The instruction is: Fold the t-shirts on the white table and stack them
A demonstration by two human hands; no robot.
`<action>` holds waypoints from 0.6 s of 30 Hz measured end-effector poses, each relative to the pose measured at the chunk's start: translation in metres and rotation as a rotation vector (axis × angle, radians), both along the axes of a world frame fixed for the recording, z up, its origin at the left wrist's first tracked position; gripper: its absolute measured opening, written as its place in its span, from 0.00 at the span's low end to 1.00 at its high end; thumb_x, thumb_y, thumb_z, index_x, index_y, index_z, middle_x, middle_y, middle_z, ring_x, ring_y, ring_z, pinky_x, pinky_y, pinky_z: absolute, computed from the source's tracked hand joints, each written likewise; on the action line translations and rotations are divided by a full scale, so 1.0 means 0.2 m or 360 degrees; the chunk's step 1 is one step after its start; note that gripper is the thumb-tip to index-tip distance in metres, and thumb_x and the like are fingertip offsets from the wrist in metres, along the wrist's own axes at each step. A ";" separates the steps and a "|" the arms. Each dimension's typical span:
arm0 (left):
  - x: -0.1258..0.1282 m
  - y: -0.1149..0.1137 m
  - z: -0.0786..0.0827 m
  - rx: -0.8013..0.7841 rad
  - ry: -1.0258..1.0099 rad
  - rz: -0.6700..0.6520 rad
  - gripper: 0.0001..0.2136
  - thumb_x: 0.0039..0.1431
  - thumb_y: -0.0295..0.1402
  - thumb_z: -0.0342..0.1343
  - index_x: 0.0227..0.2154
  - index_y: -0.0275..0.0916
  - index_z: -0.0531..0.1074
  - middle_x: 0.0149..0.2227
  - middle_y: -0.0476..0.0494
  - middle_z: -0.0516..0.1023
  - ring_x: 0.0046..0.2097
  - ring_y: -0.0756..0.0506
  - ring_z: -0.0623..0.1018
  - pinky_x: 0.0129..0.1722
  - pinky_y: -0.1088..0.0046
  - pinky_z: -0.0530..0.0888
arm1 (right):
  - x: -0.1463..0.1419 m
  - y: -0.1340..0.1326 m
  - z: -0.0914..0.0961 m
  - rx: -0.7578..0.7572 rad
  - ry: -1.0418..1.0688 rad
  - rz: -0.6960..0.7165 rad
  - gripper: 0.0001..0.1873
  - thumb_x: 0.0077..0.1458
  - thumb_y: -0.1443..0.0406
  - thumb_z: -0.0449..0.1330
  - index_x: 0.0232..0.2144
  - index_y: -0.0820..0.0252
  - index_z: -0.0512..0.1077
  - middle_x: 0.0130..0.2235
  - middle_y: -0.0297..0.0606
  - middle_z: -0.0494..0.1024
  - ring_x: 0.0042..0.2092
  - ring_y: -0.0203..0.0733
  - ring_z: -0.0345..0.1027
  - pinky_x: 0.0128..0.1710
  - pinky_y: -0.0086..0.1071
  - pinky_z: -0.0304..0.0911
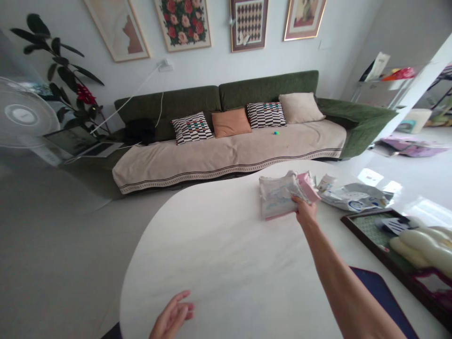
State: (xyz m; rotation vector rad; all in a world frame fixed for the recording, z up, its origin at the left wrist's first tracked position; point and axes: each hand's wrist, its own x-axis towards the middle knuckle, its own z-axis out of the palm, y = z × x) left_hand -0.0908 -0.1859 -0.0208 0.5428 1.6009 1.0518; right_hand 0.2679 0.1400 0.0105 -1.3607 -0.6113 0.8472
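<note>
My right hand [304,209] reaches across the white table [212,245] and grips the near right edge of a soft plastic packet [278,195], whitish with pale blue print and pink at its side and bottom. The fingertips lie over the packet and my thumb is partly hidden. What the packet contains cannot be made out. At the table's near edge my left hand [173,313] hovers with its fingers apart and slightly curled, holding nothing. It is well away from the packet.
Right of the packet lies a crumpled white and blue plastic bag [356,197]. A dark-rimmed tray [381,245] with several items stands on the right, beside a dark blue flat object [377,292]. Beyond the table is a green sofa [268,84] with cushions; a fan [24,115] stands left.
</note>
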 end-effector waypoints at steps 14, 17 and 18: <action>-0.63 0.23 0.16 0.0066 -0.0186 0.0559 0.21 0.53 0.44 0.51 0.45 0.36 0.66 0.35 0.40 0.76 0.36 0.41 0.76 0.37 0.62 0.71 | -1.38 -1.33 0.20 0.0271 -0.1896 0.2099 0.23 0.46 0.56 0.57 0.44 0.59 0.64 0.43 0.45 0.70 0.41 0.49 0.67 0.37 0.37 0.62; -0.75 0.21 0.13 -0.0004 0.0183 0.0550 0.16 0.47 0.35 0.59 0.40 0.35 0.69 0.31 0.43 0.77 0.34 0.43 0.76 0.35 0.69 0.71 | -1.28 -1.41 0.12 0.0169 -0.1932 0.2203 0.17 0.49 0.59 0.55 0.42 0.59 0.66 0.42 0.44 0.72 0.42 0.47 0.68 0.38 0.36 0.62; -0.79 0.21 0.13 -0.0068 0.0285 0.0531 0.16 0.45 0.33 0.60 0.38 0.35 0.69 0.31 0.44 0.77 0.34 0.44 0.76 0.34 0.70 0.71 | -1.23 -1.40 0.10 0.0130 -0.1935 0.2198 0.16 0.49 0.61 0.54 0.42 0.60 0.66 0.42 0.45 0.72 0.41 0.47 0.68 0.38 0.36 0.62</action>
